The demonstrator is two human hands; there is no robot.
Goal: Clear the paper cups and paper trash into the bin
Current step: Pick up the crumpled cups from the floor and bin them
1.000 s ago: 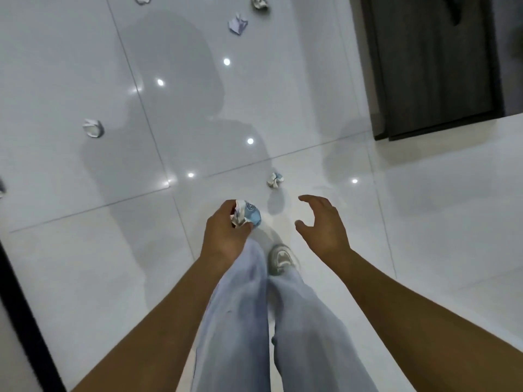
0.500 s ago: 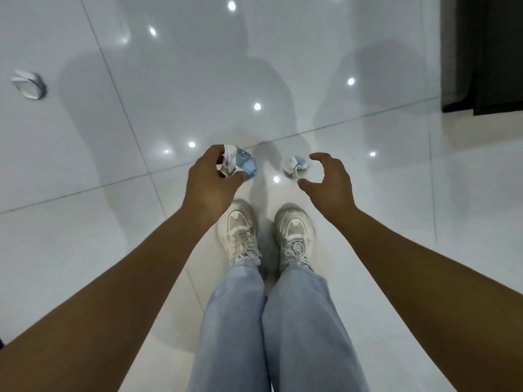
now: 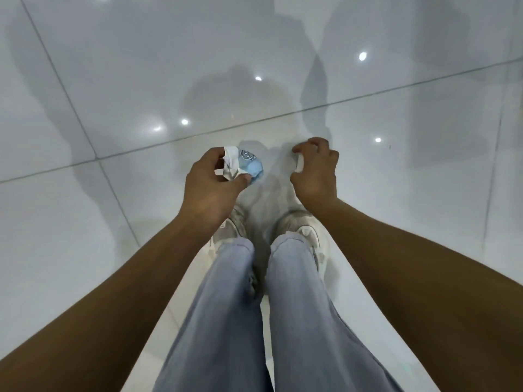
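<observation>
A crumpled paper cup [image 3: 244, 165], white with a blue print, is pinched in my left hand [image 3: 210, 186] just above the floor. My right hand [image 3: 315, 171] is curled down over a second crumpled paper piece [image 3: 299, 165] on the tiles; only a small white sliver of it shows under the fingers. The fingers wrap around it, but I cannot tell whether it has left the floor. No bin is in view.
The floor is glossy white tile [image 3: 113, 80] with dark grout lines and reflected ceiling lights. My two pale sneakers [image 3: 307, 232] and light blue jeans [image 3: 232, 306] fill the lower middle, directly below both hands.
The view has tilted down and drawn closer to the floor. My right hand has dropped onto the small crumpled paper and curled around it. My left hand keeps its cup.
</observation>
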